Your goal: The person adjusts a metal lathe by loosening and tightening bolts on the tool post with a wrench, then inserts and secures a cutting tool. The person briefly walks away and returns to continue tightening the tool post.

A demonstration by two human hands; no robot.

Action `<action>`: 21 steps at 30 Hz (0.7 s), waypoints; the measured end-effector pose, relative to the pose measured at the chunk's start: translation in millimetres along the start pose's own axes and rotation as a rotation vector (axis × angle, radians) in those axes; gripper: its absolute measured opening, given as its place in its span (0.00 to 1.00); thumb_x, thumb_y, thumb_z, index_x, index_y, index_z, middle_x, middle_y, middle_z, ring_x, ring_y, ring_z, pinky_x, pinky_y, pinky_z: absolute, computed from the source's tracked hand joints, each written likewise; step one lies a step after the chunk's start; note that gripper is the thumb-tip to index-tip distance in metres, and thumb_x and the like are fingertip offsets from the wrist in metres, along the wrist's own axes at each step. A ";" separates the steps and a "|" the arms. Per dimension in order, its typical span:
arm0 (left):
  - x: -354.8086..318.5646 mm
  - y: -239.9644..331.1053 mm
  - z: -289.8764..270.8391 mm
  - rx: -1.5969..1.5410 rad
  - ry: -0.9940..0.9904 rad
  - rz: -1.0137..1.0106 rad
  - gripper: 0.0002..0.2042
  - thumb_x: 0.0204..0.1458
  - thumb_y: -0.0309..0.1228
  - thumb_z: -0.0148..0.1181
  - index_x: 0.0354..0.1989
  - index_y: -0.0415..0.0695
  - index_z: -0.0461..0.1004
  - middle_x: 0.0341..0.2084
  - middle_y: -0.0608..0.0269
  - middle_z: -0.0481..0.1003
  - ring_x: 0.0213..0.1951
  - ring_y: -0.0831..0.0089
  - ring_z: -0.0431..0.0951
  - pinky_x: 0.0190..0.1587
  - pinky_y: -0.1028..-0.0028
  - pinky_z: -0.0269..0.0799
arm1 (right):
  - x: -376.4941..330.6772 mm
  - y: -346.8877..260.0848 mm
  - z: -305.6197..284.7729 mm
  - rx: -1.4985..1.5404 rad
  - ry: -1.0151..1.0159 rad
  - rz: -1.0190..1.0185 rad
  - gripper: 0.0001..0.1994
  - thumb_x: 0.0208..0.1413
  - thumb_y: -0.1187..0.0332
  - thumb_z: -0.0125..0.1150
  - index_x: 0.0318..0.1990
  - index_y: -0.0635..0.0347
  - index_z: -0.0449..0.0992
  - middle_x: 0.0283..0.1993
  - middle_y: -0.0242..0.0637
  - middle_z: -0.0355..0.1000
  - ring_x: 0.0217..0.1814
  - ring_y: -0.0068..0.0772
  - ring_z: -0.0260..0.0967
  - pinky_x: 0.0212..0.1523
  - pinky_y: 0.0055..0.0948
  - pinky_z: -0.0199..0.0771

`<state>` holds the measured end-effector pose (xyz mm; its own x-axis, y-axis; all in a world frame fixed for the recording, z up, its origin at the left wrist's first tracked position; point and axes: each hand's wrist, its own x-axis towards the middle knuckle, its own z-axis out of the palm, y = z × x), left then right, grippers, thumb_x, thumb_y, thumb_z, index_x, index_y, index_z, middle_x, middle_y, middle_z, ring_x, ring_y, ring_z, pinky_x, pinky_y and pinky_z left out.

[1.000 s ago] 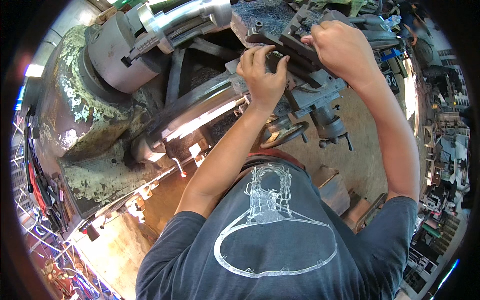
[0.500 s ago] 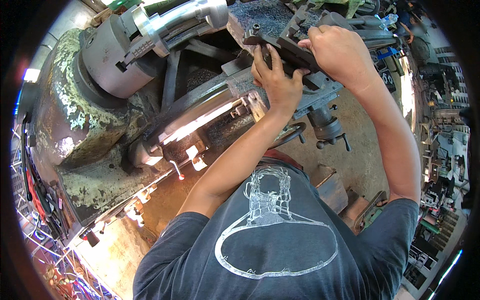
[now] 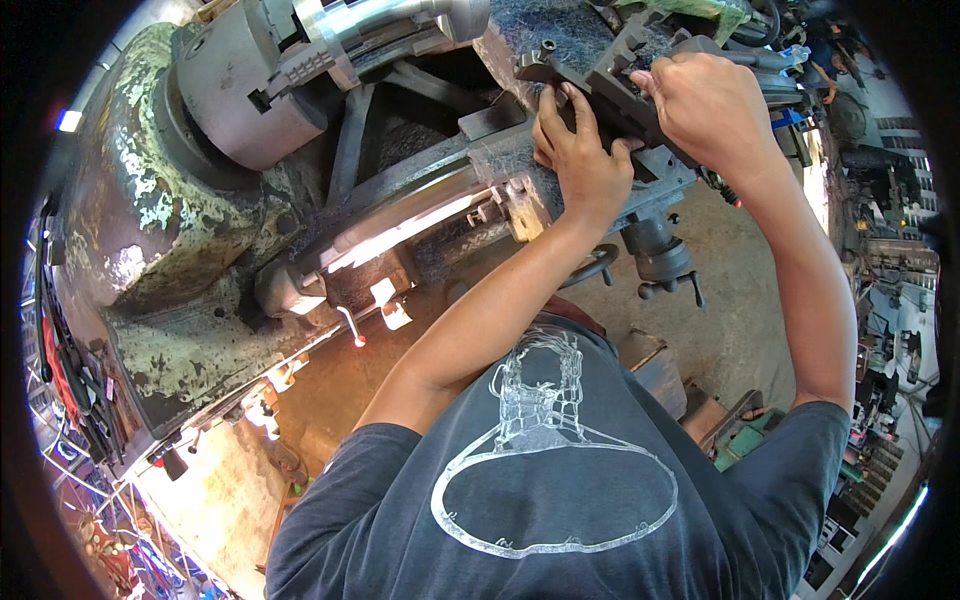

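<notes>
My left hand (image 3: pixel 588 165) reaches up to the dark metal tool holder (image 3: pixel 572 78) on the lathe's tool slide. Its fingers are spread and stretched, with the tips and thumb against the near side of the holder; none wraps visibly round it. Just right of it, my right hand (image 3: pixel 712 108) is closed in a fist over the holder's right end, thumb on top. Whatever lies inside that fist is hidden. Left of both hands is the lathe chuck (image 3: pixel 235 95), its jaws round a shiny metal cylinder (image 3: pixel 385 25).
Below my hands a hand crank (image 3: pixel 660 255) juts from the slide, and a curved handwheel (image 3: pixel 597 262) sits beside it. A red-tipped lever (image 3: pixel 352 328) sticks out of the lathe front. Metal chips cover the bed. Another person (image 3: pixel 825 70) is at the far right.
The view has shifted, so the lathe and tool slide appear farther right and slightly higher. Both hands keep nearly the same place on the tool holder.
</notes>
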<state>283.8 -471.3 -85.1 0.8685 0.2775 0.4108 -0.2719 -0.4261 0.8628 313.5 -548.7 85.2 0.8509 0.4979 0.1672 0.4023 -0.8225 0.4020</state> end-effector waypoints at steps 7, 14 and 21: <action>0.1 1.2 -2.8 0.017 -0.032 -0.042 0.42 0.41 0.29 0.70 0.66 0.33 0.56 0.65 0.38 0.48 0.64 0.42 0.50 0.66 0.49 0.44 | -0.5 2.6 -0.2 0.073 0.083 -0.089 0.15 0.59 0.60 0.58 0.29 0.62 0.79 0.32 0.45 0.76 0.40 0.44 0.77 0.37 0.39 0.79; 1.1 3.0 -3.0 0.008 -0.035 -0.031 0.42 0.41 0.29 0.71 0.66 0.32 0.56 0.64 0.36 0.49 0.64 0.41 0.50 0.66 0.48 0.44 | -2.1 4.8 9.1 -0.024 0.114 -0.095 0.14 0.57 0.58 0.59 0.28 0.61 0.78 0.31 0.41 0.76 0.38 0.45 0.77 0.37 0.38 0.79; 1.5 5.5 -2.1 -0.006 -0.031 -0.041 0.41 0.41 0.25 0.68 0.67 0.32 0.55 0.64 0.35 0.49 0.64 0.40 0.50 0.66 0.49 0.45 | -7.4 9.9 5.4 0.113 0.086 -0.132 0.08 0.51 0.66 0.62 0.30 0.63 0.78 0.30 0.44 0.75 0.39 0.48 0.76 0.40 0.42 0.78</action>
<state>282.8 -471.4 -79.1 0.8913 0.2678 0.3658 -0.2384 -0.4095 0.8806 313.0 -562.0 83.1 0.7585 0.6208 0.1982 0.5477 -0.7720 0.3225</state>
